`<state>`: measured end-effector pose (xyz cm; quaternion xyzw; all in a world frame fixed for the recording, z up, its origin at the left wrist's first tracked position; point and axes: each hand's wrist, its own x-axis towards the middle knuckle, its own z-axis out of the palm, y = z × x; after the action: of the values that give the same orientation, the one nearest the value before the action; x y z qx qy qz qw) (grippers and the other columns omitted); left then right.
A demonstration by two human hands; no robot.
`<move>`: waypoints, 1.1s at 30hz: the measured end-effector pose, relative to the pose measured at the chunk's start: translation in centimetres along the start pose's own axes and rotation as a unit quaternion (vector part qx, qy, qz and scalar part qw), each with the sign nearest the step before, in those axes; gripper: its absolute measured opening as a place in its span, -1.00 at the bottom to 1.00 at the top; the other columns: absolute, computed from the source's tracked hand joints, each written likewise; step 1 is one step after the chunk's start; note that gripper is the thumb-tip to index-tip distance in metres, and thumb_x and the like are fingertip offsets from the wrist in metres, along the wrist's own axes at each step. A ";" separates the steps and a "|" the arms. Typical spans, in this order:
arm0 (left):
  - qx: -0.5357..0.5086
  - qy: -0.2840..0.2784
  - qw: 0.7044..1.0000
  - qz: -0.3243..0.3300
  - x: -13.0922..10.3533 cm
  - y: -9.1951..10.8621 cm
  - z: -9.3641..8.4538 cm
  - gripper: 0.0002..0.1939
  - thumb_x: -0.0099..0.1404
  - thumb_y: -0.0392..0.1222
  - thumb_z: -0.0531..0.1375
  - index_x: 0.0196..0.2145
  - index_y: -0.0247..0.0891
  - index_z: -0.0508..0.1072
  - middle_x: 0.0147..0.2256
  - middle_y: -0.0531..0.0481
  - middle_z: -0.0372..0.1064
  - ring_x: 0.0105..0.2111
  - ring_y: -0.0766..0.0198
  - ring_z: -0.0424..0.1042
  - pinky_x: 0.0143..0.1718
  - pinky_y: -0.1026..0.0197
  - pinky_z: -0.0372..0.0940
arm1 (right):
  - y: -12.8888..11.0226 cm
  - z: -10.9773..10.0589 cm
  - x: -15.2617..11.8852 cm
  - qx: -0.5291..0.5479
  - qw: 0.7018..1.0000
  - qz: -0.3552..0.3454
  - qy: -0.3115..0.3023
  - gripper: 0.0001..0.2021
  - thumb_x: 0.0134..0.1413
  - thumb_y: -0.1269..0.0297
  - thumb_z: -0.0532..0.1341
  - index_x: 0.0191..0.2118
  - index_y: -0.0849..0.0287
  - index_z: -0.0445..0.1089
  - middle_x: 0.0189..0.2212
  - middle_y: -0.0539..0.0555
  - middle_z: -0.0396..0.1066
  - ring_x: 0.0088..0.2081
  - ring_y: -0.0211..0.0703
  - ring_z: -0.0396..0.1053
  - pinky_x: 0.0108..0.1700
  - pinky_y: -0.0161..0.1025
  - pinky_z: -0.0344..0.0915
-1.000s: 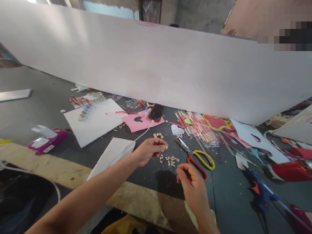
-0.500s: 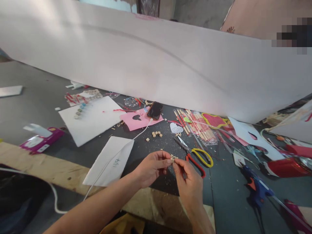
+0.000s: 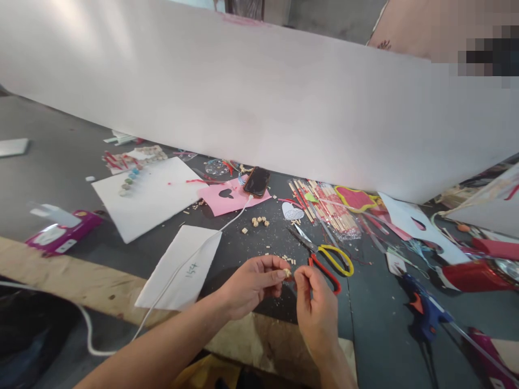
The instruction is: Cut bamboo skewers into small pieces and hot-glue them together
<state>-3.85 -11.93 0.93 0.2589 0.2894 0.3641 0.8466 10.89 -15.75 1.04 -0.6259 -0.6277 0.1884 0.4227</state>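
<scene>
My left hand (image 3: 253,286) pinches a small cluster of pale wooden bits (image 3: 287,273) between thumb and fingertips. Just to its right, my right hand (image 3: 317,302) is closed with thumb against forefinger; whether something tiny sits in that pinch is hidden. A narrow gap parts the two hands. Short cut wooden pieces (image 3: 290,260) lie on the dark table beyond my fingers. Farther off is a little heap of similar small clusters (image 3: 260,222). Scissors (image 3: 322,254) with one yellow and one red handle rest beside my right hand, blades slightly apart.
A phone (image 3: 257,182) on pink paper (image 3: 214,200) trails a white cable across a white sheet (image 3: 182,270). Bagged sticks (image 3: 328,210) lie behind the scissors. To the right is a blue glue gun (image 3: 430,313). A tall white board (image 3: 243,92) stands across the back.
My right hand has come away from the wooden cluster, opening a gap. My left hand still pinches the cluster, now slightly lower in view.
</scene>
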 end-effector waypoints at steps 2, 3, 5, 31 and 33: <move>-0.006 0.002 1.000 0.002 0.0 0.0 -0.2 -0.77 0.03 -0.22 0.36 -0.33 -0.34 0.48 -0.42 0.01 0.39 -0.55 0.46 0.32 -0.46 0.36 0.24 | 0.3 -0.6 0.2 0.006 1.000 0.019 0.012 -0.82 0.17 0.18 0.05 -0.41 0.10 0.28 -0.55 -0.04 0.29 -0.52 -0.23 0.23 -0.43 -0.32 0.16; -0.009 0.004 1.000 0.002 -0.1 0.0 -0.3 -0.77 0.03 -0.23 0.35 -0.33 -0.34 0.47 -0.42 0.00 0.39 -0.52 0.45 0.34 -0.44 0.35 0.26 | 0.5 -1.0 0.4 0.011 0.999 0.030 0.021 -0.81 0.18 0.18 0.04 -0.42 0.09 0.25 -0.58 -0.06 0.26 -0.54 -0.24 0.21 -0.45 -0.32 0.15; -0.013 0.009 1.000 0.002 -0.1 0.1 -0.6 -0.77 0.03 -0.25 0.36 -0.32 -0.34 0.47 -0.43 0.01 0.39 -0.47 0.41 0.38 -0.40 0.34 0.29 | 0.7 -1.8 0.7 0.029 0.997 0.050 0.043 -0.74 0.23 0.16 -0.03 -0.46 0.08 0.17 -0.61 -0.08 0.19 -0.56 -0.26 0.18 -0.46 -0.32 0.14; 0.100 0.045 0.989 0.103 0.2 -1.1 -0.3 -0.79 0.05 -0.26 0.33 -0.32 -0.32 0.44 -0.46 0.06 0.36 -0.44 0.41 0.30 -0.35 0.34 0.23 | -0.3 0.5 -0.9 0.049 0.993 0.097 -0.052 -0.82 0.08 0.16 0.12 -0.39 0.14 0.36 -0.60 -0.03 0.36 -0.58 -0.25 0.27 -0.54 -0.37 0.21; 0.112 0.051 0.987 0.100 0.2 -1.1 -0.3 -0.77 0.05 -0.25 0.32 -0.31 -0.32 0.44 -0.46 0.07 0.35 -0.45 0.41 0.31 -0.36 0.33 0.24 | -0.2 0.1 -0.7 0.053 0.992 0.104 -0.045 -0.80 0.09 0.14 0.10 -0.40 0.14 0.34 -0.65 -0.06 0.30 -0.60 -0.26 0.25 -0.56 -0.37 0.19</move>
<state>-3.50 -12.36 -0.06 0.3611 0.3438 0.4252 0.7554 10.58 -16.40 0.97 -0.6555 -0.5670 0.2922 0.4042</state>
